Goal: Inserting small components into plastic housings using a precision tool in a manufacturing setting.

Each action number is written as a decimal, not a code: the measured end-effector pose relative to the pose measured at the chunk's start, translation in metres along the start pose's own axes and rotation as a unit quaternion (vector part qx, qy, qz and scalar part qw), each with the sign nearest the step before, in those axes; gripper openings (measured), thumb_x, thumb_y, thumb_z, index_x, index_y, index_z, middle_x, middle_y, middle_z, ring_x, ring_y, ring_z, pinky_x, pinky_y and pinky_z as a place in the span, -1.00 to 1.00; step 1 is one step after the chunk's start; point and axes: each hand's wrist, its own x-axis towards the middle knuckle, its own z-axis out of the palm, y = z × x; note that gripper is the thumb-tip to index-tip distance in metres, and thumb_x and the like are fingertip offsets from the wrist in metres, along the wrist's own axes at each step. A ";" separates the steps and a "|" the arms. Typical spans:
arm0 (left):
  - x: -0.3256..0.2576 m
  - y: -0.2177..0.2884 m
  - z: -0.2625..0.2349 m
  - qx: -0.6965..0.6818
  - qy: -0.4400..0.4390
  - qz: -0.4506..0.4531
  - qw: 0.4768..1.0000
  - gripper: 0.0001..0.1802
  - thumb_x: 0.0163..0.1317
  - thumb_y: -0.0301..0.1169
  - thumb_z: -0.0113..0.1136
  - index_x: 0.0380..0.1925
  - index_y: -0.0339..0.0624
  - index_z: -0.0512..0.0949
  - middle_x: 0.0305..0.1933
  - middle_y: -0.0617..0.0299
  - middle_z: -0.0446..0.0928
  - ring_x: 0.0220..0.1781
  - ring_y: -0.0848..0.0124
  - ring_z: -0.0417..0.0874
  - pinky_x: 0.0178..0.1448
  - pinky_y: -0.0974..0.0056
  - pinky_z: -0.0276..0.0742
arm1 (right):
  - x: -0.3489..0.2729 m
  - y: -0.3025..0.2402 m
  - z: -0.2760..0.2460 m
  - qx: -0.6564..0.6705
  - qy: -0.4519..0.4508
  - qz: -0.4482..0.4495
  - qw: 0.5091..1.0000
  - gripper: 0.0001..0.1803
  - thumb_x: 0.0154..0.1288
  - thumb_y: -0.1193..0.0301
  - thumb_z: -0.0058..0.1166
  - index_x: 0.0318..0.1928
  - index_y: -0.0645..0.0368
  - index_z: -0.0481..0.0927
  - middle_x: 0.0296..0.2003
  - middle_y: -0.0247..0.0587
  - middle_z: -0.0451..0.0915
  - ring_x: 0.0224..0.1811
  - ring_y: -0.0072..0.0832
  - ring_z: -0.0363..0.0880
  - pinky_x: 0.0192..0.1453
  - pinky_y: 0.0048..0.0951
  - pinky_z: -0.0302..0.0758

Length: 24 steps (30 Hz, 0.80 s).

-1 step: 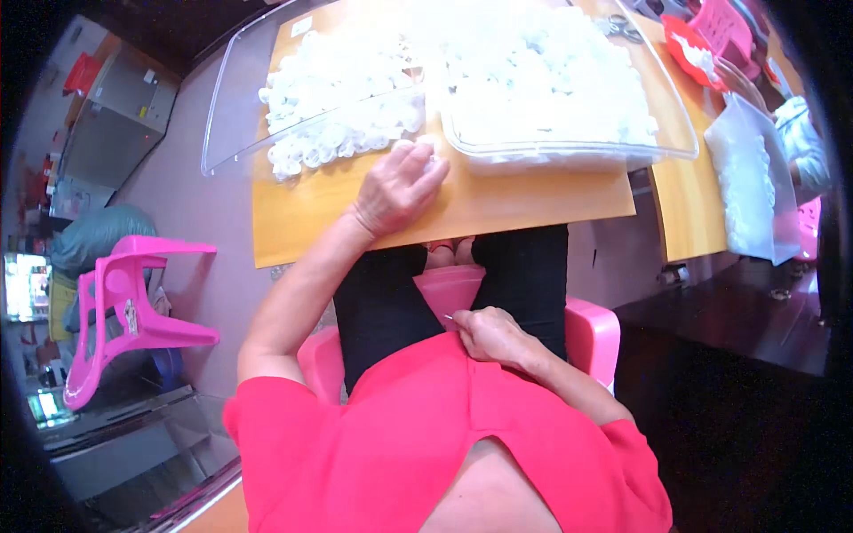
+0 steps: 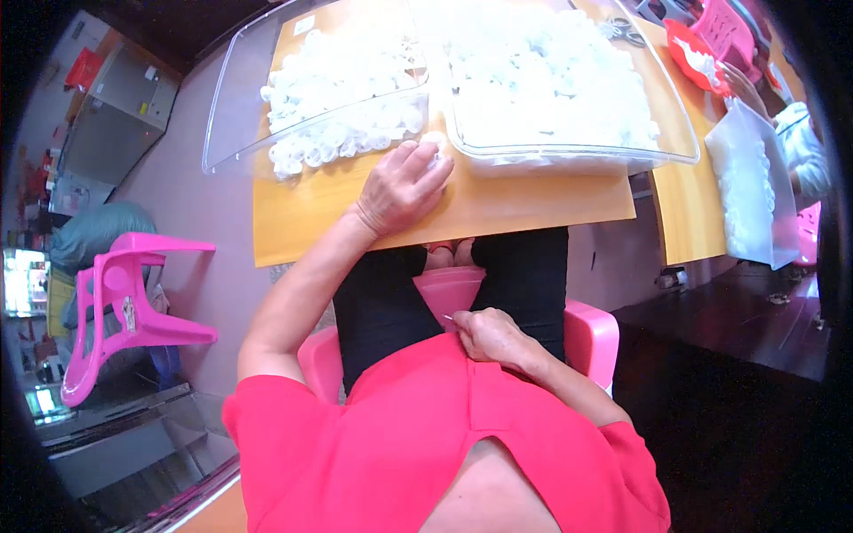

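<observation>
On the near part of the wooden table, my left hand [image 2: 402, 188] is closed, its fingertips pinching a small whitish, see-through piece [image 2: 434, 153]. Just beyond it, a clear plastic tray [image 2: 240, 153] holds many small white ring-like pieces [image 2: 333, 147]. To that tray's right is a second clear tray [image 2: 569, 160] heaped with white pieces, too bright to make out singly. My right hand [image 2: 494, 336] rests at my lap, closed around a thin item; only its pale tip [image 2: 450, 318] shows, and its kind is hidden.
Scissors [image 2: 622, 32] lie at the far right of the table [image 2: 533, 197]. A pink stool [image 2: 133, 306] stands on the left. On the right, a co-worker's hand [image 2: 746, 92] is beside a red tray [image 2: 689, 58], near a translucent bin [image 2: 745, 182] of white pieces.
My two hands stay almost where they were. At the right, the co-worker's hand has shifted slightly beside the red tray.
</observation>
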 end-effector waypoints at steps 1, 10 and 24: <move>0.000 0.001 -0.001 -0.001 0.002 -0.004 1.000 -0.60 -0.11 -0.50 0.30 -0.17 -0.23 0.54 -0.15 -0.01 0.49 -0.17 0.08 0.57 -0.18 0.12 0.56 | 0.000 0.000 0.000 -0.002 -0.004 0.002 1.000 -0.80 0.22 0.43 -0.08 -0.34 0.29 0.56 -0.51 0.26 0.57 -0.38 0.12 0.61 -0.26 0.04 0.54; -0.004 0.001 -0.006 -0.055 0.005 -0.089 0.995 -0.31 -0.28 -0.15 0.51 -0.08 -0.21 0.55 0.02 0.03 0.50 -0.02 0.09 0.54 0.05 0.08 0.43 | 0.004 0.000 0.000 -0.005 0.013 -0.002 1.000 -0.82 0.16 0.45 -0.06 -0.36 0.29 0.56 -0.53 0.26 0.56 -0.41 0.12 0.61 -0.30 0.03 0.56; -0.069 0.024 -0.032 -0.081 0.127 -0.297 0.943 -0.70 -0.01 -0.48 0.39 -0.27 -0.31 0.54 -0.17 -0.02 0.53 -0.12 0.10 0.56 -0.05 0.14 0.49 | -0.001 -0.001 -0.003 -0.014 0.056 -0.012 0.998 -0.84 0.13 0.47 -0.06 -0.40 0.29 0.55 -0.51 0.24 0.57 -0.36 0.11 0.61 -0.25 0.01 0.55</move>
